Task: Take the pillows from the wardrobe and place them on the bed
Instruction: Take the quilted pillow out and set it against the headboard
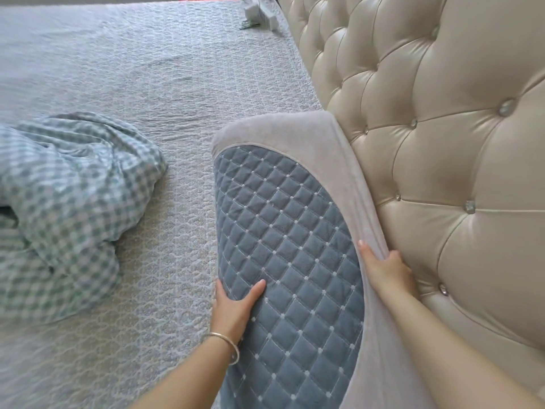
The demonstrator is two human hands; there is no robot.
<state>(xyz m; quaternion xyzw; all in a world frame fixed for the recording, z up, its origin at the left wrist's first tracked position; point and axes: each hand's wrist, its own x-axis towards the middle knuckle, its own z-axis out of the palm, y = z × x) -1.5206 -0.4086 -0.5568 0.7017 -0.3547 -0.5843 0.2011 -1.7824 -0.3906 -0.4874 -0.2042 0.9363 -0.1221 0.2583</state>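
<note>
Home bedroom. Wide bed (177, 84) filled most of view, covered in pale grey textured bedspread (165, 290). Cream tufted headboard (442, 143), leather-look with shiny buttons, ran along right side. Blue quilted pillow (289, 246) with grey border leaned against headboard. Crumpled green-and-white checked duvet (67, 208) lay on bedspread at left. Small white items (259, 13) sat at far end near headboard, too blurred to tell what. Soft furnishings, domestic bedding throughout.
</note>
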